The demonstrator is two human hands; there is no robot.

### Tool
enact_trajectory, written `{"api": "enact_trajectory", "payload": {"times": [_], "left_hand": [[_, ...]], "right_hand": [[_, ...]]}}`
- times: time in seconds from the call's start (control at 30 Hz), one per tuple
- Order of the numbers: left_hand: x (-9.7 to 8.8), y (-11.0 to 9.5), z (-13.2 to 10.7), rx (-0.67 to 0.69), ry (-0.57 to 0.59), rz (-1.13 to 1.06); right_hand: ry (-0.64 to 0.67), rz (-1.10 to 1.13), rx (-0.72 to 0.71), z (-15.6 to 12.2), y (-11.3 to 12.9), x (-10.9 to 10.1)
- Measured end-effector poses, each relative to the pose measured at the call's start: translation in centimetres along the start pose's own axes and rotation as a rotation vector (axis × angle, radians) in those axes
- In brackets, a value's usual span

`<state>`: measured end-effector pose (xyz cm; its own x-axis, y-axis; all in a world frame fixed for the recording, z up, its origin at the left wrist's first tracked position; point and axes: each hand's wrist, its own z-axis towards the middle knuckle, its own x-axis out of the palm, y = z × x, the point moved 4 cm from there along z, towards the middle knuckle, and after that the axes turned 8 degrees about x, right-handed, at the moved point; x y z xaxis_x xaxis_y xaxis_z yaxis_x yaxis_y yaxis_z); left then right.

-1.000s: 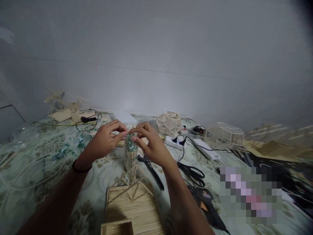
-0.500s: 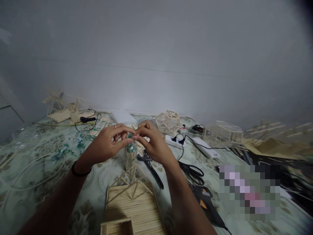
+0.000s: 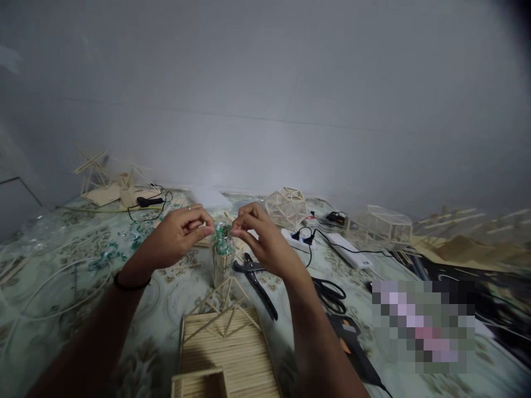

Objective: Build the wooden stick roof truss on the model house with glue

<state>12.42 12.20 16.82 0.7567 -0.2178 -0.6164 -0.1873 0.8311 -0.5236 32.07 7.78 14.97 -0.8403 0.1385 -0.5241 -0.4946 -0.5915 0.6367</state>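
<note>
My left hand [image 3: 179, 235] and my right hand [image 3: 259, 239] are raised side by side over a patterned cloth [image 3: 83, 287]. Between them stands a bundle of thin wooden sticks in a clear wrapper with green print [image 3: 222, 251]. Both hands pinch the top of that wrapper with curled fingers, one on each side. A black band circles my left wrist. Just below the bundle lies a flat stick panel with a triangular stick frame [image 3: 226, 342].
Black cutters [image 3: 254, 279] and black scissors [image 3: 329, 294] lie right of the bundle. A white power strip [image 3: 296, 239] with cables, a stick polyhedron [image 3: 286, 207], a clear box frame [image 3: 384, 225] and a stick model [image 3: 112, 188] stand along the wall.
My fingertips were touching above the bundle; now the hands have moved slightly apart, each pinching one side of the wrapper's top.
</note>
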Motion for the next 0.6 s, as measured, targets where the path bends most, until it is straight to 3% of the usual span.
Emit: {"api": "enact_trajectory", "payload": {"times": [0.2, 0.37, 0.6], "left_hand": [[0.1, -0.1, -0.1, 0.032, 0.050, -0.004], [0.6, -0.6, -0.4, 0.057, 0.155, 0.021], [1.0, -0.6, -0.1, 0.048, 0.065, 0.043]], "right_hand": [[0.171, 0.048, 0.006, -0.4, 0.6, 0.4], [0.093, 0.043, 0.039, -0.2, 0.4, 0.2], [0.066, 0.024, 0.021, 0.0, -0.1, 0.0]]}}
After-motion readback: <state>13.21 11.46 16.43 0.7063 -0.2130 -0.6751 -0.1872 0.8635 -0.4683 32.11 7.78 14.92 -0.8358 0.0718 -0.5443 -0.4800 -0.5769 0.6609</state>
